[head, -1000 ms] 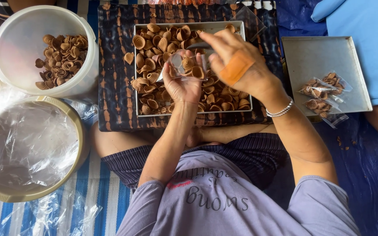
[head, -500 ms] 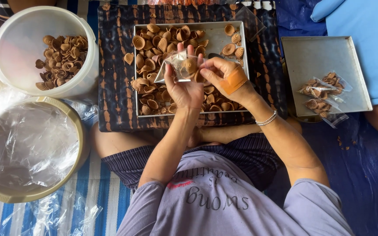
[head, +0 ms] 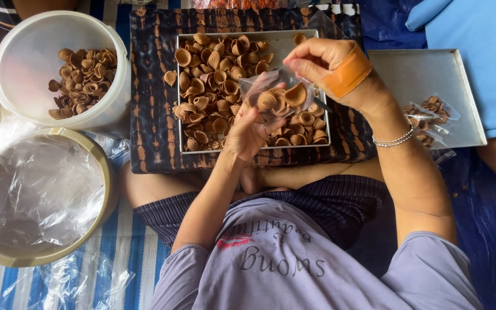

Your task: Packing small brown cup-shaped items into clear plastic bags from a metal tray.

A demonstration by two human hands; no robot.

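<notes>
While held above the tray, small bag: kept open between both hands for loading.
Left hand: pinched on bag's lower edge.
Right hand: closed on upper edge.
Tray: directly beneath, catching spilled shell-shaped snacks.

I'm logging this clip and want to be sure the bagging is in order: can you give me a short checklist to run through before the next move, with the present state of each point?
1. Small clear bag held by both hands: ok, left hand under it, right hand pinching its top.
2. Shell-shaped snacks inside the bag: ok, several show through the plastic.
3. Bag mouth open or closed: cannot tell, fingers cover it.
4. Bag kept over the metal tray of loose snacks: ok.
5. Side tray has room for another packet: ok, only a few filled packets lie on it.
6. White tub has more snacks: ok, partly filled.
</notes>
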